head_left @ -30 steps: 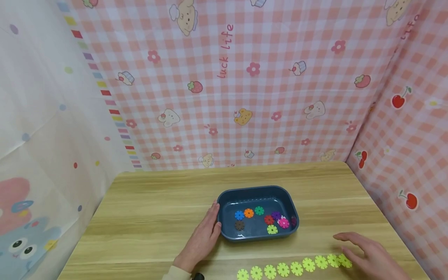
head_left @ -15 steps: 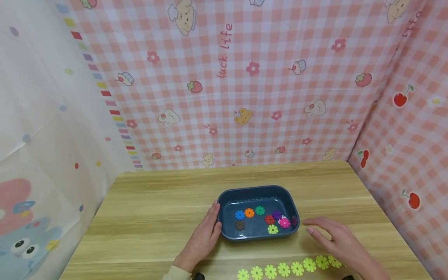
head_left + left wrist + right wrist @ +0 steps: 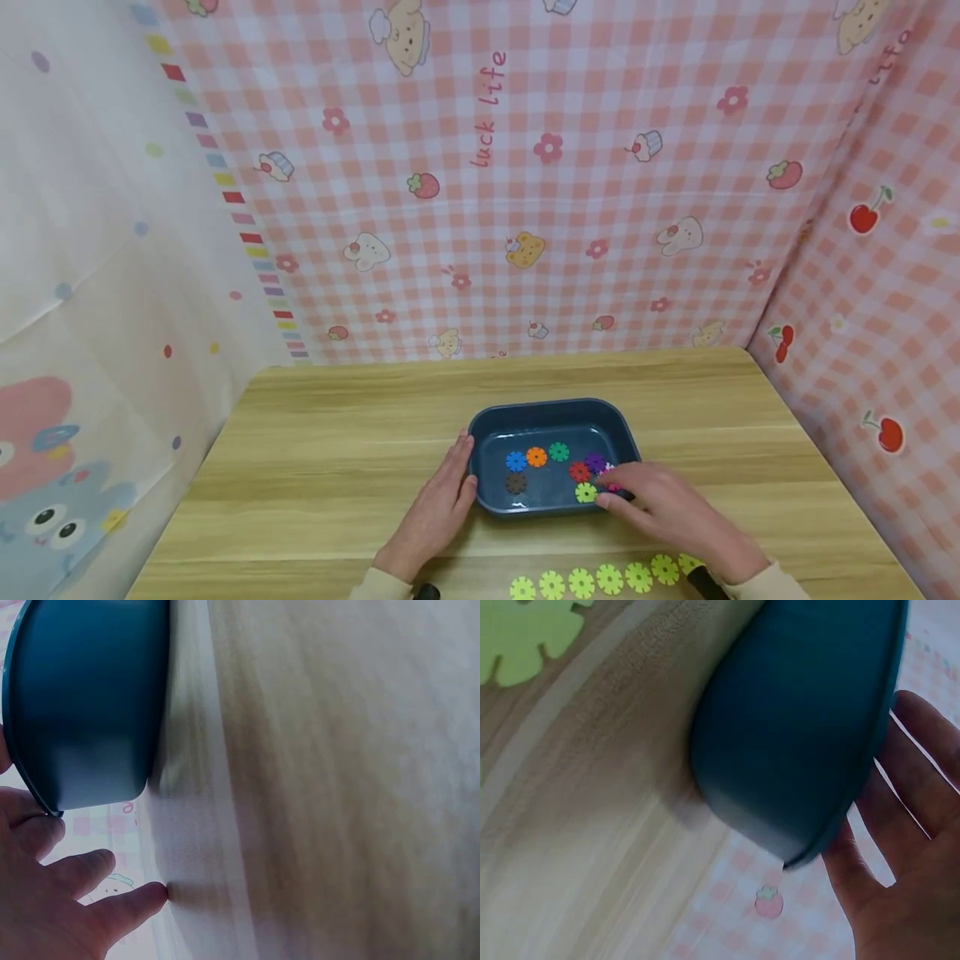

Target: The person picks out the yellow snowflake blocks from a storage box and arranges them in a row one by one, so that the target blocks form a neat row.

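A dark blue plastic tray [image 3: 542, 505] holds several notched flower-shaped discs. Against its left wall rests my left hand [image 3: 430, 510], fingers extended; the left wrist view shows that hand [image 3: 49, 896] close to the tray's outer wall [image 3: 94, 705]. My right hand [image 3: 667, 510] reaches over the tray's right end, fingertips beside a yellow-green disc [image 3: 585, 492]. It partly covers a pink disc [image 3: 612, 486]. In the right wrist view its fingers [image 3: 911, 780] extend behind the rim, their tips hidden. A red disc [image 3: 580, 472] and a purple disc [image 3: 595, 462] lie nearby.
A row of yellow-green discs [image 3: 581, 583] lies along the front of the wooden table [image 3: 337, 467], its right end under my right wrist. Blue [image 3: 516, 462], orange [image 3: 536, 457], green [image 3: 558, 452] and brown [image 3: 516, 483] discs lie inside the tray. Patterned cloth [image 3: 450, 217] stands behind.
My right hand has moved left from the right end of the yellow-green row to over the tray's right end. The left hand stays against the tray.
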Demonstrator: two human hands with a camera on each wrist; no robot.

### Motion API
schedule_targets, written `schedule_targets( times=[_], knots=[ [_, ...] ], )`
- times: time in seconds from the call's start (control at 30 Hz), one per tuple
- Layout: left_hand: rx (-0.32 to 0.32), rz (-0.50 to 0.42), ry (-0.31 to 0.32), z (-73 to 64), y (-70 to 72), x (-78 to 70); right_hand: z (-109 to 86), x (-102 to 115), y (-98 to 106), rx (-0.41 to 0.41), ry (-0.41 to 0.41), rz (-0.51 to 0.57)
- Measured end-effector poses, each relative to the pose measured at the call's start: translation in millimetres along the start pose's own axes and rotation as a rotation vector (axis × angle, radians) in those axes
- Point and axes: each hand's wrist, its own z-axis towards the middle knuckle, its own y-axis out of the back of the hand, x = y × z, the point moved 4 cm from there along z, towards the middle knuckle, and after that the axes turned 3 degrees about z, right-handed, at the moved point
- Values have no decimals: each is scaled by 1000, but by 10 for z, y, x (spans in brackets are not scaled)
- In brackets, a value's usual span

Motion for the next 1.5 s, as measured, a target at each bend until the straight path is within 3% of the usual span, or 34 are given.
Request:
schedule_targets(
  times=[0.13,0.3,0.7,0.9,1.1,1.23,1.33,1.5],
  knots=[
    [-6,0,-7,3,6,1,113,4,-114,75,36,-43],
    [-3,-2,-11,5,5,3,224,25,-220,167,47,2],
    [8,-13,-3,-1,5,0,360,96,-293,246,33,125],
    [14,-12,6,3,2,6,480,101,-335,283,-39,166],
    [10,-14,3,4,2,3,600,78,-405,350,-127,295],
    [15,-14,7,7,0,5,701,51,-435,338,-81,366],
    [19,-12,11,10,-2,6,770,17,-436,286,-30,399],
    [18,-16,12,8,3,5,829,-42,-449,223,7,326]
  ],
)
